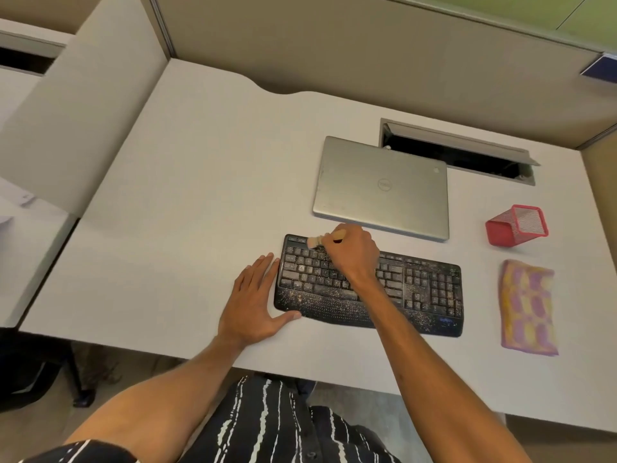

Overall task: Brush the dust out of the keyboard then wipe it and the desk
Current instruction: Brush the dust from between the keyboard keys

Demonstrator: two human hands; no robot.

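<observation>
Brush [315, 241] in right fingers [347, 248], seemingly touching keyboard [417, 289]

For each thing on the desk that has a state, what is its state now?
keyboard: dusty, flat on the desk
brush: held, bristles on the top-left keys
laptop: closed
pen holder: tipped on its side
cloth: folded, lying unused
cable hatch: open
left hand: open, flat against the keyboard's left edge
right hand: shut on the brush
</observation>
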